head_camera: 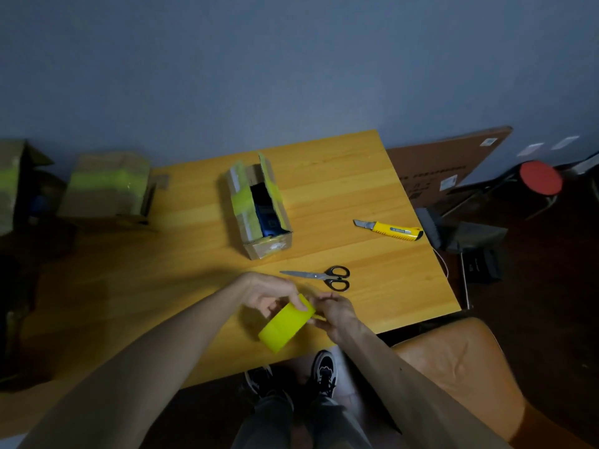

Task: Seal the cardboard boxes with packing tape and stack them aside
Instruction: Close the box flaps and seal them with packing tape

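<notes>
Near the close edge of the tabletop (389,286), the left grip (269,294) curls round the light, stiff tape roll (287,325), and the right grip (334,314) seems to pinch its thin, sticky end.

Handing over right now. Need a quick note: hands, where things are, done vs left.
Left hand grips the yellow tape roll over the table's near edge. Right hand pinches at its rim, seemingly freeing the tape end.
Open box sits mid-table, flaps apart, a blue item inside. Scissors lie just beyond the hands, utility knife to the right.
Done: taped box at the left.
Left: tape the open box shut, cut the tape, stack it aside.
</notes>
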